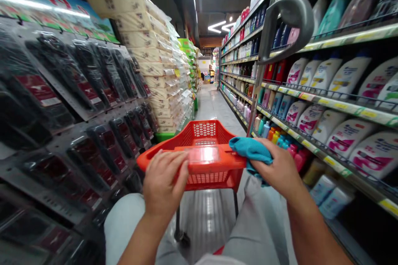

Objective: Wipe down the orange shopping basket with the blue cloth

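Directly before me is a red plastic shopping cart (214, 180), its perforated basket facing down the aisle. My left hand (166, 178) is closed over the left part of the cart's handle (202, 157). At the handle's right end, my right hand (276, 169) grips a teal cloth (251, 149), which is bunched against the handle. Whether the right fingers also wrap the handle beneath the cloth is hidden.
Packaged black items (87, 74) hang on a rack close at left, beside stacked cream packs (149, 62). Shelves of shampoo bottles (338, 132) line the right side, where a grey loop-shaped fixture (287, 29) juts out. A tiled aisle floor (207, 101) runs ahead.
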The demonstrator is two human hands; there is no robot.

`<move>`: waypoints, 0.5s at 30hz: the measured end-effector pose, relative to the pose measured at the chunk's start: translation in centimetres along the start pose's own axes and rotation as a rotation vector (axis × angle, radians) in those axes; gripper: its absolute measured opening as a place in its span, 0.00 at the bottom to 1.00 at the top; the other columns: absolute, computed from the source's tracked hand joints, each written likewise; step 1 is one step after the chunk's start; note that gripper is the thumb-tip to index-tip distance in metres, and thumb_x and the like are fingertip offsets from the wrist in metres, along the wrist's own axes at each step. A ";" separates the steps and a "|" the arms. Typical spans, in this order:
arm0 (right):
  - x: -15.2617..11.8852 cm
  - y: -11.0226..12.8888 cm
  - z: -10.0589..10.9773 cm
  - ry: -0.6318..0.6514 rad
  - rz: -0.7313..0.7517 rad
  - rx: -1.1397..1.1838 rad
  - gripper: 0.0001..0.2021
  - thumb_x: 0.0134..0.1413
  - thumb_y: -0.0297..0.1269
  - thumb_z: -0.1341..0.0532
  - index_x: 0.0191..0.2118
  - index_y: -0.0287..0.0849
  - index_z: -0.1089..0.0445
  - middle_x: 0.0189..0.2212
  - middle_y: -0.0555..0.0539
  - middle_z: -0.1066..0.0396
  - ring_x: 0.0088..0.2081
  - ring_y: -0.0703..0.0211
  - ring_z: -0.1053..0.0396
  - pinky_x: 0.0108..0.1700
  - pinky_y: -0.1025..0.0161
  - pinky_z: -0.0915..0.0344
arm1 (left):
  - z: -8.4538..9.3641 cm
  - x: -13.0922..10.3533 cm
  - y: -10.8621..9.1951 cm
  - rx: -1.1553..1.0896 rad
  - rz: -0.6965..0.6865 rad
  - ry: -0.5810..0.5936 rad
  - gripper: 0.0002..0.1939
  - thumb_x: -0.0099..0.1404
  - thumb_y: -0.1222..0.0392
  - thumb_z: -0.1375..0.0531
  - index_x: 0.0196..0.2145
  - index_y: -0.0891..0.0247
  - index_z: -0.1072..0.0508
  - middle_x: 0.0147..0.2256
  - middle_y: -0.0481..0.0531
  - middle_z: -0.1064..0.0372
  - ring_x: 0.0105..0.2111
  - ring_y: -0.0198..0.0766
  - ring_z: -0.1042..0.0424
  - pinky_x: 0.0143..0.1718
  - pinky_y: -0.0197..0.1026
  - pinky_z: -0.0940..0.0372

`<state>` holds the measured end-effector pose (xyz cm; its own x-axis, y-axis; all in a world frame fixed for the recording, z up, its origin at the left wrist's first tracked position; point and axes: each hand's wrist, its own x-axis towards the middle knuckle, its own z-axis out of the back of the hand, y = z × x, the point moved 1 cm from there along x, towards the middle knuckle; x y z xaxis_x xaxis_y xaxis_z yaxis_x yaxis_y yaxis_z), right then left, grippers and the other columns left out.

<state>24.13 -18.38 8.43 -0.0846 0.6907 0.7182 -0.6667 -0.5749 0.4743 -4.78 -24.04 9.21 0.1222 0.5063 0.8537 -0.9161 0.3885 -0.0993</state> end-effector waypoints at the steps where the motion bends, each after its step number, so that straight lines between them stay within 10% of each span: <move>1: -0.4 0.7 -0.1 0.005 0.038 0.024 0.17 0.54 0.40 0.38 0.50 0.47 0.25 0.46 0.45 0.21 0.46 0.48 0.22 0.49 0.55 0.28 | -0.6 -0.1 -1.5 -0.018 -0.064 0.016 0.12 0.70 0.60 0.43 0.48 0.59 0.23 0.47 0.52 0.21 0.49 0.43 0.26 0.62 0.53 0.41; 5: -1.9 1.5 -1.0 -0.032 0.079 0.201 0.18 0.53 0.37 0.37 0.51 0.46 0.26 0.45 0.46 0.21 0.44 0.51 0.22 0.47 0.58 0.27 | -2.2 -0.4 -5.0 -0.022 -0.166 0.033 0.13 0.71 0.58 0.43 0.50 0.57 0.24 0.52 0.51 0.23 0.54 0.45 0.28 0.66 0.57 0.50; 11: -6.4 -0.1 -4.8 -0.434 -0.165 0.348 0.16 0.54 0.38 0.37 0.48 0.42 0.30 0.39 0.45 0.23 0.39 0.53 0.24 0.42 0.59 0.28 | -1.7 -0.5 -4.4 -0.046 -0.112 0.044 0.11 0.72 0.55 0.44 0.46 0.56 0.24 0.51 0.50 0.23 0.53 0.46 0.29 0.63 0.57 0.50; 15: -9.3 -1.1 -7.6 -0.496 -0.076 0.407 0.19 0.50 0.37 0.35 0.48 0.43 0.33 0.45 0.42 0.27 0.48 0.49 0.27 0.51 0.52 0.30 | -1.8 0.3 -6.0 -0.090 -0.079 0.139 0.10 0.71 0.53 0.43 0.44 0.56 0.24 0.48 0.48 0.21 0.54 0.46 0.29 0.62 0.56 0.51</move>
<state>20.06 -20.85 -2.61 0.3689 0.5073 0.7789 -0.3147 -0.7203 0.6182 1.40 -24.83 9.13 0.2496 0.5705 0.7825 -0.8646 0.4952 -0.0853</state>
